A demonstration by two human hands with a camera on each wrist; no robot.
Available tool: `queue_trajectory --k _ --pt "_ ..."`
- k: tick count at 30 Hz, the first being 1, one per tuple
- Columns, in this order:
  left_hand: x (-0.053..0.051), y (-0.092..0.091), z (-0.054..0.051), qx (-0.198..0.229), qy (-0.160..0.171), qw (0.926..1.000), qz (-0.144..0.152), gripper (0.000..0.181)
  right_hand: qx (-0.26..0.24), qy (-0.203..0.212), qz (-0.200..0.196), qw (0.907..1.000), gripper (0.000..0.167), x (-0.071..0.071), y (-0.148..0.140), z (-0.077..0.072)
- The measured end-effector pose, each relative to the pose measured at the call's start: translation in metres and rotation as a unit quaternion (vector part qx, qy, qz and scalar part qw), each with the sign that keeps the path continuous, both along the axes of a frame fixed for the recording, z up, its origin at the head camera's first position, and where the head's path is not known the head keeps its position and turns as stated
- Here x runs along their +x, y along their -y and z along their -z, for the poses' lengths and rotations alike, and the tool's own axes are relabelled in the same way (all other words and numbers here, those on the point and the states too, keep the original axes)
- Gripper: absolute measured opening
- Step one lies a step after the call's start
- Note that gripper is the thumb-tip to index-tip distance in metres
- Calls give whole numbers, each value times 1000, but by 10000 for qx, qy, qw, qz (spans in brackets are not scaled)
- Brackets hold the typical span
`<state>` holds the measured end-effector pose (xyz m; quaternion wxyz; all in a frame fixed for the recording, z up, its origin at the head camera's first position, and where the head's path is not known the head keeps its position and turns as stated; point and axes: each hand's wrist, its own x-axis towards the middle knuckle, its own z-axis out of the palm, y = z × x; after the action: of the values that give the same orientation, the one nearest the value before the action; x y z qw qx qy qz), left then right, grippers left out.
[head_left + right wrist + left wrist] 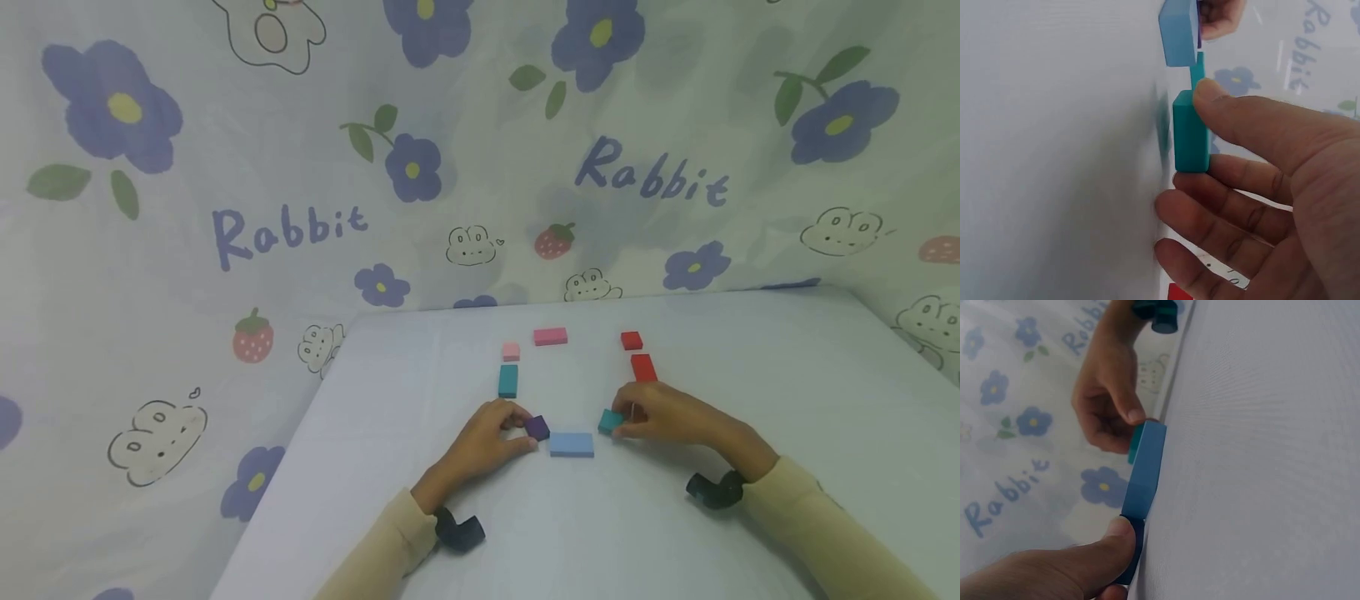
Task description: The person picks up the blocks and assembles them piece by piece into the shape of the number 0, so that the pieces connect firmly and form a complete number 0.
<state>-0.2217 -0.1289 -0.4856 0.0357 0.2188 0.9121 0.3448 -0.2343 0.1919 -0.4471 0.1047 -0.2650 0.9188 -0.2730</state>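
My left hand (487,442) pinches a small dark purple block (537,428) at the left end of a light blue rectangular block (572,445). Past the blue block's right end, my right hand (663,414) pinches a small teal block (611,422) between thumb and fingers. In the right wrist view the teal block (1191,134) stands apart from the light blue block (1179,34). The left wrist view shows my left thumb on the dark block (1133,550), close against the light blue block (1145,469).
Behind my left hand lie a teal rectangle (508,381) and a small light pink block (511,352). A pink rectangle (551,337) is at the back. On the right are a small red block (632,340) and a red rectangle (643,367), near my right hand.
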Motion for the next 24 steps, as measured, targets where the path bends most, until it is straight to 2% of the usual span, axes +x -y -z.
queue_trajectory --k 11,24 --pt "0 0 -1 -39 -91 9999 59 35 46 -59 -3 10000 34 2 5 6" --pt "1 -1 -1 -82 82 9999 -63 34 145 -350 -18 9993 35 4 8 11"
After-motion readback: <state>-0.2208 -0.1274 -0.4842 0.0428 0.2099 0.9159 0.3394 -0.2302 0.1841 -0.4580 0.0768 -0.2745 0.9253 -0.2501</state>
